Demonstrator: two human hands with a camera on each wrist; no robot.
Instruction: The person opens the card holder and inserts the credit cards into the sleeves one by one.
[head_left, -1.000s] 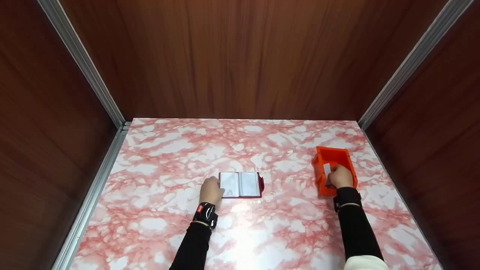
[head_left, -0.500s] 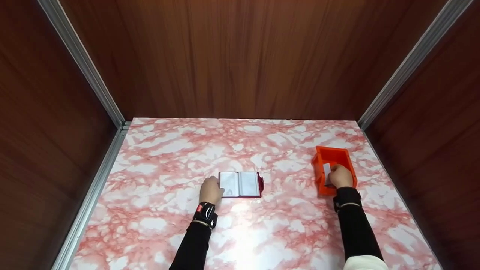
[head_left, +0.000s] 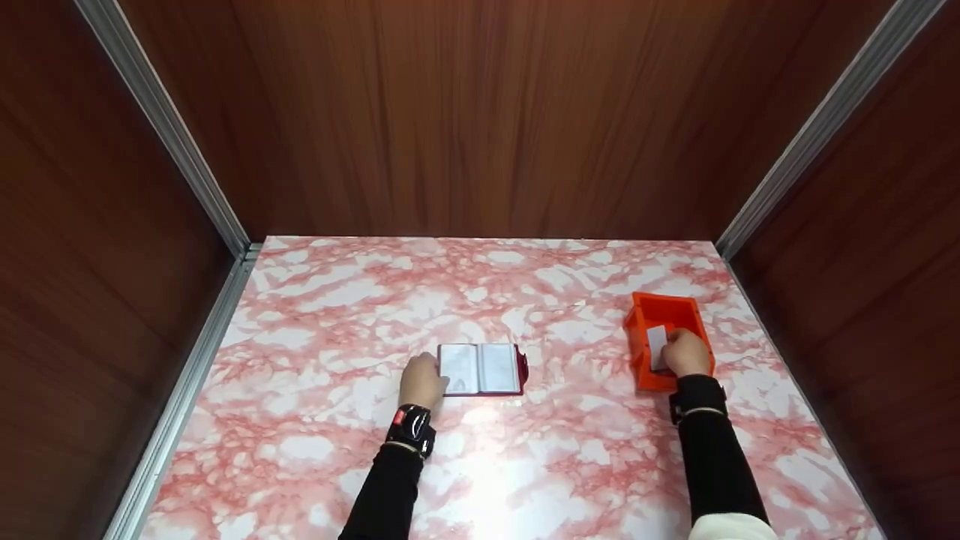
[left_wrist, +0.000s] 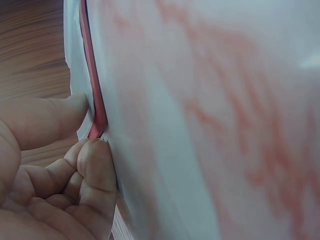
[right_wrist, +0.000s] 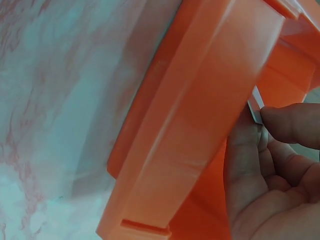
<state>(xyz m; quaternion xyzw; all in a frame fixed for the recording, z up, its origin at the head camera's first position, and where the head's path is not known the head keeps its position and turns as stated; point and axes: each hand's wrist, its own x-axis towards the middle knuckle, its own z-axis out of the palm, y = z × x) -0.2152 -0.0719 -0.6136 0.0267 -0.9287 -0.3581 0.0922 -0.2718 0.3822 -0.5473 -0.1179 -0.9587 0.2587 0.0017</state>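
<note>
Near the middle of the head view, a small card holder (head_left: 480, 368) with a dark red cover is lying open on the pink-and-white marbled surface (head_left: 315, 330), its clear pockets facing up. The left hand (head_left: 422, 382) is resting at the holder's left edge, just left of centre in the frame. In the left wrist view, the thumb and curled fingers (left_wrist: 92, 165) are pinching the thin red edge of the card holder (left_wrist: 95, 107), so this hand is clamped on the holder.

At the right of the head view, an orange bin (head_left: 664, 337) is standing on the surface, well apart from the holder. The right hand (head_left: 686, 352) is sitting over the bin's near end and is gripping a pale card (head_left: 657, 346) that is standing up inside it. In the right wrist view, the thumb and fingers (right_wrist: 287, 125) are closing on the corner of the card (right_wrist: 255, 107) just beside the bin's orange wall (right_wrist: 210, 100). Dark sleeves are covering both forearms, and wood-grain panels are enclosing the surface on three sides.
</note>
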